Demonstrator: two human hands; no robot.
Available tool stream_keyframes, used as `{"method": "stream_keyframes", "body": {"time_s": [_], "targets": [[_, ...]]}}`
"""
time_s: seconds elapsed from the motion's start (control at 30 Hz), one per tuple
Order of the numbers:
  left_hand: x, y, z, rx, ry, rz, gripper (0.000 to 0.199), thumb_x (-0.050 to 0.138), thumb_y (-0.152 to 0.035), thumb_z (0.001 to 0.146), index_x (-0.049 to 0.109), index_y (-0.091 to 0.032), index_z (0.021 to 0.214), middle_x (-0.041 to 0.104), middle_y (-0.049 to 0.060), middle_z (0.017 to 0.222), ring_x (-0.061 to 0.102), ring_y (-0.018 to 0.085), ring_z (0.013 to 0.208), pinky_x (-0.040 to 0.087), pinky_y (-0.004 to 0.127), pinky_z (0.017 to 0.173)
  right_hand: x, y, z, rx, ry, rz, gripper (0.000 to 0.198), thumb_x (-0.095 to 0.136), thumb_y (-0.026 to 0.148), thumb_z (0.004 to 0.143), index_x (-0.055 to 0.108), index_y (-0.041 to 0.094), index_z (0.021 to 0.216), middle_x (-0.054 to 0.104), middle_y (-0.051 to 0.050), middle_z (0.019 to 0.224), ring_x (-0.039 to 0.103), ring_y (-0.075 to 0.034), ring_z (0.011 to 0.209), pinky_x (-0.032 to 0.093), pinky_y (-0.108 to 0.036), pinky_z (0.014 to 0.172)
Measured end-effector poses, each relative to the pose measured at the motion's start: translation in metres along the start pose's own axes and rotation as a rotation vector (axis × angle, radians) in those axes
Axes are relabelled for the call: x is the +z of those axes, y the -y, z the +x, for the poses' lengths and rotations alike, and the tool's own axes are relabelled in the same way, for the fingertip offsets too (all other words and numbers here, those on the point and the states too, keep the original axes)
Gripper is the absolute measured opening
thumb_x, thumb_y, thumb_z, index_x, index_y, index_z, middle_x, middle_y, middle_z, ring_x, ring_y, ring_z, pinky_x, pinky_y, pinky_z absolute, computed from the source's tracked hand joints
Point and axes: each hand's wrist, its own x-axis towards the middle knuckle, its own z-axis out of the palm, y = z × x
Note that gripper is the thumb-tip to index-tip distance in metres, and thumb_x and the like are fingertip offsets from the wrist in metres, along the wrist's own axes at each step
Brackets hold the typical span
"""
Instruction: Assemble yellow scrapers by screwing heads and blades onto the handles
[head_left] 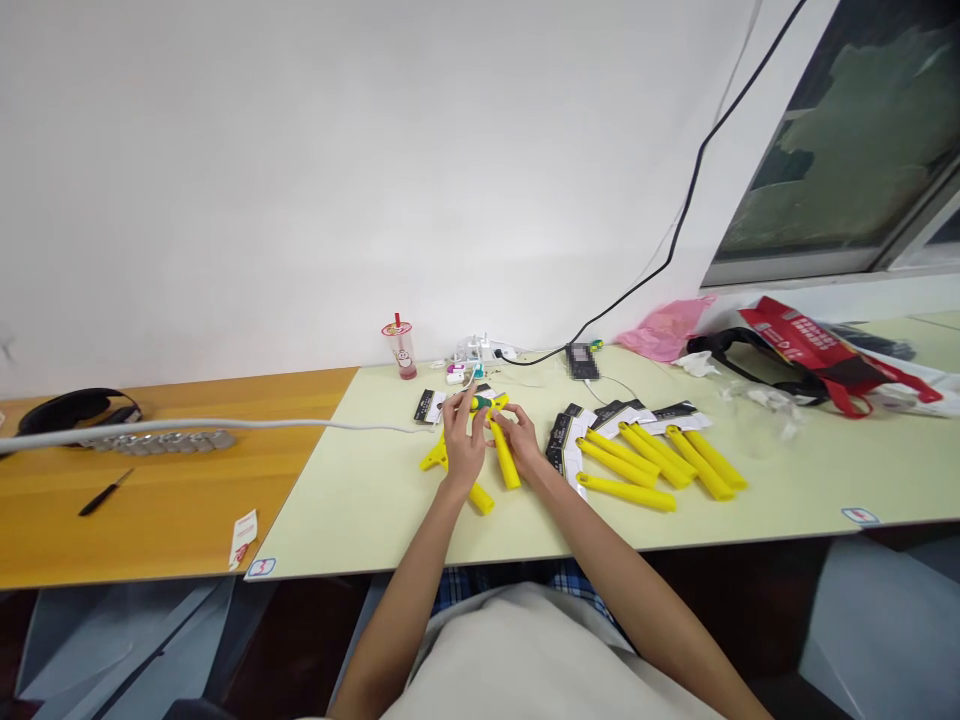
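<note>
My right hand (519,436) is closed around the top of a yellow T-shaped plastic tool (505,462), whose round handle points down toward me. Against its head, the fingers of my left hand (463,440) pinch a small green-and-yellow handle (481,402); its far end is hidden. A second yellow tool (480,498) lies on the table under my left hand, partly covered by it. To the right of my right forearm, several yellow handles (626,490) rest with their heads toward black-and-white cards (568,445).
A cup with a red straw (405,358) stands by the wall near a white power strip (474,350). A phone (581,361) lies behind the cards. At right are a pink bag (664,330) and a red bag (810,345). A white cable (285,426) crosses from the left; a screwdriver (101,497) lies there.
</note>
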Motion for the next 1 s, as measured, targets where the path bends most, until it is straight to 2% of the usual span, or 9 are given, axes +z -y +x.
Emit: {"method": "stream_keyframes", "body": {"time_s": [0.13, 0.3, 0.4, 0.47, 0.57, 0.7, 0.77, 0.87, 1.0], "targets": [[0.003, 0.008, 0.034, 0.050, 0.111, -0.056, 0.044, 0.049, -0.038, 0.117, 0.063, -0.026, 0.157, 0.071, 0.016, 0.137, 0.070, 0.026, 0.127, 0.058, 0.043, 0.110, 0.006, 0.008, 0.006, -0.056, -0.058, 0.001, 0.065, 0.100, 0.044, 0.061, 0.057, 0.027, 0.107, 0.078, -0.003, 0.101, 0.080, -0.026, 0.089, 0.063, -0.027, 0.049], [0.012, 0.010, 0.107, 0.134, 0.264, -0.104, 0.044, 0.045, -0.041, 0.117, 0.065, -0.026, 0.153, 0.071, 0.016, 0.145, 0.067, 0.026, 0.138, 0.061, 0.041, 0.109, 0.023, 0.043, 0.030, -0.201, -0.095, 0.017, 0.063, 0.097, 0.046, 0.066, 0.054, 0.028, 0.108, 0.077, -0.002, 0.096, 0.080, -0.027, 0.091, 0.064, -0.027, 0.050], [0.019, -0.003, 0.145, 0.179, 0.240, -0.138, 0.045, 0.047, -0.039, 0.117, 0.065, -0.025, 0.155, 0.068, 0.016, 0.150, 0.066, 0.025, 0.141, 0.061, 0.039, 0.111, 0.040, 0.077, 0.047, -0.323, -0.085, 0.028, 0.062, 0.095, 0.049, 0.070, 0.054, 0.029, 0.111, 0.078, -0.002, 0.098, 0.079, -0.027, 0.095, 0.065, -0.027, 0.053], [0.022, -0.015, 0.161, 0.193, 0.180, -0.156, 0.045, 0.049, -0.038, 0.117, 0.064, -0.026, 0.157, 0.067, 0.015, 0.152, 0.066, 0.025, 0.141, 0.063, 0.037, 0.110, 0.052, 0.100, 0.056, -0.402, -0.070, 0.036, 0.061, 0.094, 0.051, 0.073, 0.054, 0.030, 0.113, 0.079, -0.002, 0.103, 0.079, -0.027, 0.097, 0.066, -0.027, 0.056], [0.024, -0.031, 0.170, 0.207, 0.028, -0.166, 0.047, 0.058, -0.037, 0.114, 0.061, -0.027, 0.160, 0.070, 0.014, 0.149, 0.072, 0.023, 0.131, 0.068, 0.035, 0.102, 0.068, 0.127, 0.062, -0.521, -0.031, 0.027, 0.057, 0.093, 0.052, 0.079, 0.054, 0.030, 0.115, 0.079, -0.002, 0.105, 0.079, -0.026, 0.097, 0.066, -0.027, 0.058], [0.018, -0.036, 0.172, 0.240, -0.156, -0.119, 0.041, 0.072, -0.033, 0.107, 0.072, -0.028, 0.148, 0.079, 0.010, 0.136, 0.079, 0.023, 0.119, 0.071, 0.037, 0.098, 0.080, 0.147, 0.066, -0.612, 0.038, 0.023, 0.052, 0.092, 0.051, 0.084, 0.056, 0.029, 0.114, 0.079, -0.002, 0.101, 0.079, -0.025, 0.091, 0.064, -0.025, 0.053], [0.011, -0.036, 0.174, 0.207, -0.160, -0.135, 0.038, 0.075, -0.032, 0.106, 0.075, -0.029, 0.143, 0.081, 0.008, 0.134, 0.080, 0.024, 0.119, 0.071, 0.038, 0.099, 0.083, 0.154, 0.067, -0.621, 0.088, 0.024, 0.050, 0.093, 0.049, 0.084, 0.057, 0.028, 0.114, 0.079, -0.002, 0.102, 0.079, -0.024, 0.091, 0.063, -0.024, 0.051], [-0.001, -0.042, 0.178, 0.095, -0.130, -0.244, 0.043, 0.077, -0.033, 0.104, 0.071, -0.027, 0.147, 0.078, 0.010, 0.141, 0.081, 0.026, 0.122, 0.071, 0.040, 0.102, 0.087, 0.164, 0.064, -0.618, 0.160, 0.001, 0.050, 0.094, 0.047, 0.083, 0.057, 0.028, 0.112, 0.078, -0.001, 0.100, 0.079, -0.025, 0.090, 0.062, -0.024, 0.048], [-0.015, -0.065, 0.180, 0.037, -0.153, -0.355, 0.039, 0.081, -0.034, 0.101, 0.072, -0.023, 0.138, 0.079, 0.012, 0.139, 0.081, 0.031, 0.122, 0.073, 0.046, 0.099, 0.095, 0.175, 0.051, -0.618, 0.224, -0.009, 0.051, 0.095, 0.047, 0.083, 0.056, 0.029, 0.110, 0.078, 0.000, 0.098, 0.079, -0.024, 0.089, 0.061, -0.023, 0.047]]}}
